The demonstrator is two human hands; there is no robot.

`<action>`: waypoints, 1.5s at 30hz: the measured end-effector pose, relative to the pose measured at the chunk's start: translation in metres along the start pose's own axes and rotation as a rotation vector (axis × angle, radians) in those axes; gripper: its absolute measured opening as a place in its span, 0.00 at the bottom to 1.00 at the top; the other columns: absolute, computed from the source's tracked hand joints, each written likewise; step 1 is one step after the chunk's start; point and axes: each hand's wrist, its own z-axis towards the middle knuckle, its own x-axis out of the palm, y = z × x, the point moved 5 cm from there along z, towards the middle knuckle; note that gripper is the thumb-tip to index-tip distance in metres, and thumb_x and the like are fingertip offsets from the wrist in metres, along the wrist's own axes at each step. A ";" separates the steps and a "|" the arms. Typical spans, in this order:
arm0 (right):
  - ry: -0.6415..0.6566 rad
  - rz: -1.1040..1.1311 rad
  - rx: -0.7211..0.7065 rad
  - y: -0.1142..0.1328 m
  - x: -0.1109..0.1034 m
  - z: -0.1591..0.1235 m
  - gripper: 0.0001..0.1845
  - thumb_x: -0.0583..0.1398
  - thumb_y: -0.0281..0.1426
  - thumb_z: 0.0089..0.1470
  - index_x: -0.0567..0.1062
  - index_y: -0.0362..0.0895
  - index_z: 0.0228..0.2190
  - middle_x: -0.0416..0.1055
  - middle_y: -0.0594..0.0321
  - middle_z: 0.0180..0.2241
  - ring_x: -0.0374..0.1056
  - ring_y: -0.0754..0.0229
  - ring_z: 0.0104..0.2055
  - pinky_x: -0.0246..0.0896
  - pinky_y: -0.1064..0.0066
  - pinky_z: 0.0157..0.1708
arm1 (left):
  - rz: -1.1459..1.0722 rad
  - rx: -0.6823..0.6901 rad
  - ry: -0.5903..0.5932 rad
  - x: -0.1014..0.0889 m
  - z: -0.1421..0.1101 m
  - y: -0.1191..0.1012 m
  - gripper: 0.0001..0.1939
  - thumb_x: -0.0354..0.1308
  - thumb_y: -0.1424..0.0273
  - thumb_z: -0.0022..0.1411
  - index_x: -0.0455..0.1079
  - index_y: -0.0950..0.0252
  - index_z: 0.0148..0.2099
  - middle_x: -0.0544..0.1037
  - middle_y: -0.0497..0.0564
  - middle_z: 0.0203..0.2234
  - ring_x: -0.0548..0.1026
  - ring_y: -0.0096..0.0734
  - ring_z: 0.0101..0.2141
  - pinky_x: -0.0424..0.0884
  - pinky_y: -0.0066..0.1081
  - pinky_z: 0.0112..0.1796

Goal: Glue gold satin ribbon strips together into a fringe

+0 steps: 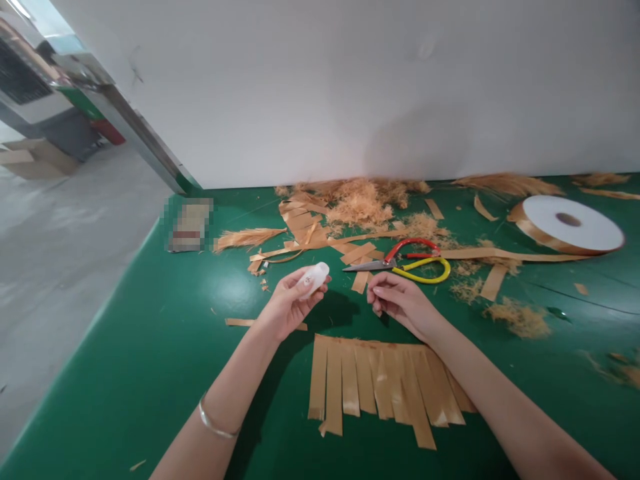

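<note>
My left hand (293,303) is closed around a small white bottle (315,280), held tilted above the table. To its right, my right hand (397,299) hovers with fingers curled and pinched together; whatever is between them, if anything, is hidden. Below both hands lies a row of tan ribbon strips (373,377), joined along the top edge and hanging loose at the bottom, partly covered by my right forearm. Just beyond my right hand rest scissors (390,264) with one red and one yellow handle, their blades apart over cut ribbon pieces (361,253).
A ribbon roll (595,223) with a white side lies at the right, its tail running left. Shredded tan fibres (363,203) are heaped along the white wall (325,100). A blurred flat object (189,225) sits at the green table's (125,373) far left corner.
</note>
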 end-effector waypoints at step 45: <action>0.344 -0.480 -0.021 0.015 0.058 -0.040 0.12 0.58 0.38 0.51 0.73 0.42 0.32 0.67 0.60 0.33 0.61 0.63 0.32 0.57 0.72 0.33 | 0.080 0.072 -0.122 0.061 -0.051 0.065 0.26 0.69 0.63 0.44 0.67 0.60 0.46 0.71 0.50 0.44 0.68 0.34 0.47 0.64 0.32 0.47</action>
